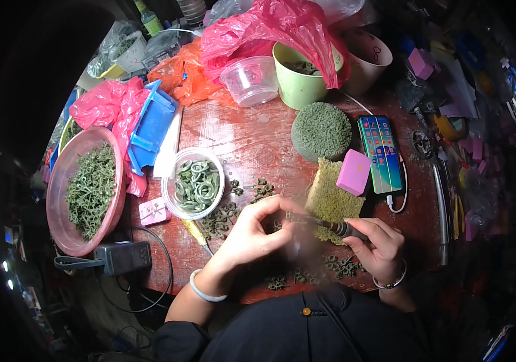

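My right hand (pixel 380 244) grips a slim pen-like tool with a dark round handle (pixel 349 230) and a brownish front part, its tip toward the left. Opposite it, my left hand (pixel 259 232) has its thumb and index finger nearly together at the tool's tip; blur hides what they pinch. Beyond both hands lies a rough yellow-green sponge-like block (pixel 325 196), with a pink block (pixel 353 172) resting on it. Small dark green pieces (pixel 341 265) lie in clusters on the table below the hands, and more (pixel 219 220) beside my left hand.
A clear tub of green rings (pixel 196 186) and a pink bowl of green branching pieces (pixel 92 184) stand left. A black power bank (pixel 124 258) trails a cable. A round green block (pixel 322 131), a lit phone (pixel 381 154) and a light-green bucket (pixel 299 75) sit beyond.
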Tool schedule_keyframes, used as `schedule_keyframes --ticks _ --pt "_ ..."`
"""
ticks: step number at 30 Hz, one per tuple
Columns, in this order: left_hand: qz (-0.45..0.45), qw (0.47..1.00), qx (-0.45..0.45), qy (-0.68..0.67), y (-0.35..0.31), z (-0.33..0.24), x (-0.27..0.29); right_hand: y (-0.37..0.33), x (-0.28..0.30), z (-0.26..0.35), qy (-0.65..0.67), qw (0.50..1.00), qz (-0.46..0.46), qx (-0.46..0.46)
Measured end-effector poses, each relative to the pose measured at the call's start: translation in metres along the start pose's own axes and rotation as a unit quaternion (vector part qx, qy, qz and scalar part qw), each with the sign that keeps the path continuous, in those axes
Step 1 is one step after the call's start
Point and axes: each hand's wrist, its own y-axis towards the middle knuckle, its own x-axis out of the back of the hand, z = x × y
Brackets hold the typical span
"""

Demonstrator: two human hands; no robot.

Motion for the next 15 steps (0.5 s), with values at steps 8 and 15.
schedule_keyframes --ticks 8,15 --pt "0.003 1.0 -0.015 0.027 0.001 0.002 0.001 0.0 -0.001 0.0 -0.001 1.0 -0.004 0.005" --pt "-0.009 0.993 -0.05 0.107 0.002 0.008 0.001 -0.001 0.011 -0.009 -0.025 0.998 -0.047 -0.026"
